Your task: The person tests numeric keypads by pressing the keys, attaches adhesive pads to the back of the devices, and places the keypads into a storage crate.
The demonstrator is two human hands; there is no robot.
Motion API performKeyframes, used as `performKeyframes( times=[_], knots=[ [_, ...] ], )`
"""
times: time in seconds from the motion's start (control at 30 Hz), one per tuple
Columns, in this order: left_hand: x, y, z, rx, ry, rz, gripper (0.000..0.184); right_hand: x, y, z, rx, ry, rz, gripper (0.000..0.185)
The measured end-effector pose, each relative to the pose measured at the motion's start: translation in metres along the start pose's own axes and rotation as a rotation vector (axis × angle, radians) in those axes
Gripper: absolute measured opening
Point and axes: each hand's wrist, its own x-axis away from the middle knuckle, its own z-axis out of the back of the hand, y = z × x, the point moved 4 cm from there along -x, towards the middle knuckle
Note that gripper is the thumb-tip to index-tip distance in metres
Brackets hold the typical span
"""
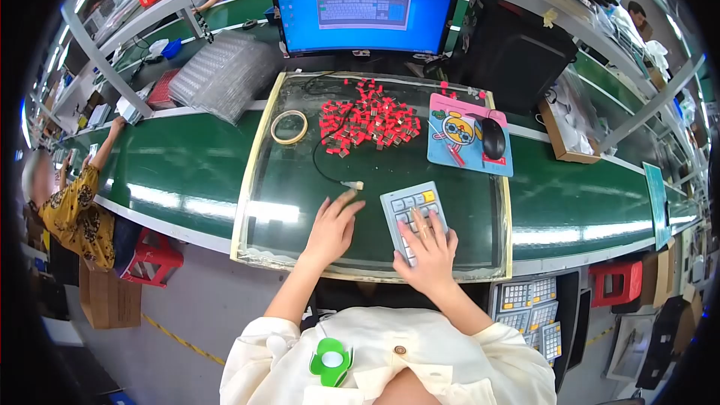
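Note:
A small grey numeric keypad (400, 206) with pale keys and one yellow key lies slightly tilted on the glass-topped mat. My right hand (429, 256) rests over its lower part, fingers spread across the keys and hiding several of them. To the left, my left hand (330, 234) is held low over the mat with fingers stretched out. Just beyond its fingertips lies the pale connector (354, 185) of a thin black cable (318, 165); whether the fingers touch it I cannot tell. The cable runs back toward a heap of small red-capped metal plugs (367, 121).
A tape roll (289, 127) sits left of the heap. At right, a black mouse (493, 139) is on a cartoon mouse pad (446, 151). Behind stands a monitor (367, 19) showing a keyboard picture. More keypads (529, 304) fill a bin below right. Another person (71, 206) works at left.

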Motion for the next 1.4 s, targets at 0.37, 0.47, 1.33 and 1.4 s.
performKeyframes(
  times=[0.37,0.47,1.33,1.4],
  knots=[
    [-0.052,0.033,-0.027,0.001,-0.007,0.002,0.027,-0.104,0.074,-0.011,0.077,0.205,-0.07,0.037],
    [-0.062,0.027,-0.033,-0.063,-0.041,0.013,0.021,-0.143,0.125,-0.064,0.293,0.161,-0.04,0.031],
    [-0.022,0.048,-0.04,0.618,0.112,0.041,0.067,-0.031,0.067,-0.026,-0.496,0.171,0.011,0.012],
    [-0.002,0.058,-0.045,0.553,0.036,0.078,0.087,-0.031,0.063,-0.026,-0.499,0.161,-0.024,0.012]
  ],
)
